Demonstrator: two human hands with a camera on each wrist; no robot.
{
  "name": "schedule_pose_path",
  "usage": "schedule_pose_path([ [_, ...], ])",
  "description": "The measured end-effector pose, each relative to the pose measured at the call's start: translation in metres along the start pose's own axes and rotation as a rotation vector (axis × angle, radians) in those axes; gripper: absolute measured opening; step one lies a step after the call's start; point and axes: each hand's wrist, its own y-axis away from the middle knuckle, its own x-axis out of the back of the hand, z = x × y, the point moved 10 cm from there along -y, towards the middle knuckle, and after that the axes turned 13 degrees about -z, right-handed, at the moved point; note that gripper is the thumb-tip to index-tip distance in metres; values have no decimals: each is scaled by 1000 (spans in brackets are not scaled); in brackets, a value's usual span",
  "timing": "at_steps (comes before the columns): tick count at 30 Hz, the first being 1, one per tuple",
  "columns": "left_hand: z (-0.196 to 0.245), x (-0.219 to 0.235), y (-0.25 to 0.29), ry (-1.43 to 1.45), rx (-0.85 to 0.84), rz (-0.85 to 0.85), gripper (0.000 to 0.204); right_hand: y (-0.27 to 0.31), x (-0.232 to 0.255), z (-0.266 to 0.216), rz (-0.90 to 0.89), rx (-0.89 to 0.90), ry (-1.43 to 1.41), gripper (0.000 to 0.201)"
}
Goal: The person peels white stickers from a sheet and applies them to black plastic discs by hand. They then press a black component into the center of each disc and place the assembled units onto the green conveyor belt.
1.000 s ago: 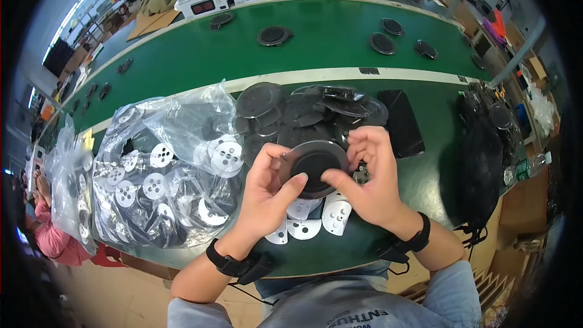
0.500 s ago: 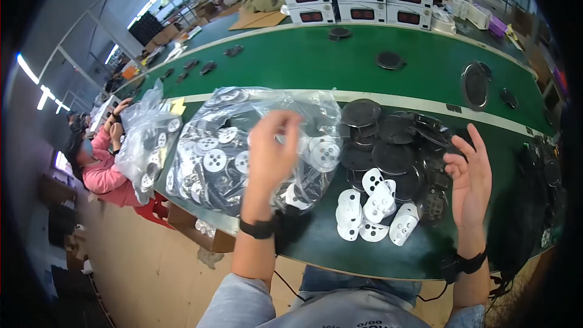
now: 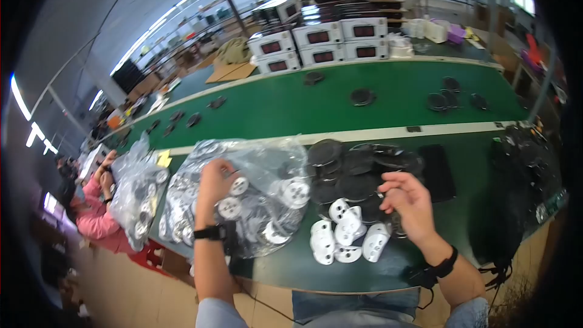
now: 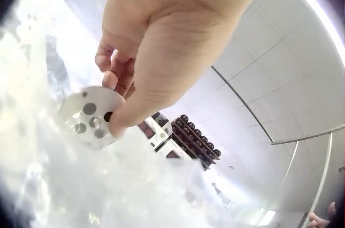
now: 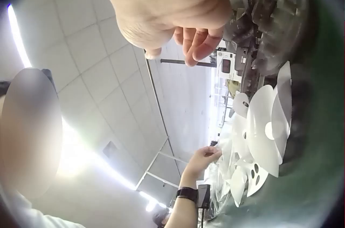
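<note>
My left hand [image 3: 214, 183] is over a clear plastic bag [image 3: 258, 146] of round white pieces. It pinches a round white disc with several holes [image 4: 81, 110] between thumb and fingers, as the left wrist view shows. Beside a pile of black round covers [image 3: 355, 187], my right hand [image 3: 410, 206] hovers with fingers loosely bent and nothing in them. Below that pile lie loose white half-round plates with holes [image 3: 348, 226], seen close up in the right wrist view.
Black round covers [image 3: 362, 97] lie scattered on the green surface beyond a pale strip. A black flat item [image 3: 438, 173] and a dark bag [image 3: 510, 200] are at the right. Printed boxes [image 3: 322, 35] stand stacked behind. Another person in pink [image 3: 100, 225] works at the left.
Both hands held a black round cover a second ago; it went onto the far green surface at the right. My left hand moved left to the bag and pinched a white disc.
</note>
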Motion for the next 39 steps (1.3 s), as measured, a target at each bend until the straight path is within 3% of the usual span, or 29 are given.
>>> schedule_pose_path([
  [3,-2,20,9,155,60,71,22,1,-7,10,-36,-71,-6,30],
  [5,18,24,12,52,86,50,22,2,-10,13,-65,-82,-20,26],
  [8,-10,12,11,-17,76,57,18,3,-12,14,-83,-86,-9,22],
  [11,15,50,36,133,123,162,18,4,-14,18,-145,-76,20,21],
  [13,36,56,42,369,-57,216,14,5,-18,14,-163,-86,109,18],
  [14,68,52,47,545,3,137,11,4,-21,3,-180,-11,145,18],
  [16,98,17,46,761,-174,121,13,12,-34,-15,-211,120,259,17],
  [20,215,-81,52,1083,-271,-269,13,20,-50,-49,-207,323,553,16],
  [22,243,-116,59,1168,-243,-467,13,22,-49,-50,-113,339,617,18],
  [25,246,-140,62,1374,-312,-494,12,21,-37,-47,8,350,645,19],
  [29,239,-157,66,1489,-300,-557,13,19,-36,-42,32,351,648,18],
  [39,240,-152,66,1414,-418,-460,13,17,-29,-34,28,354,601,19],
])
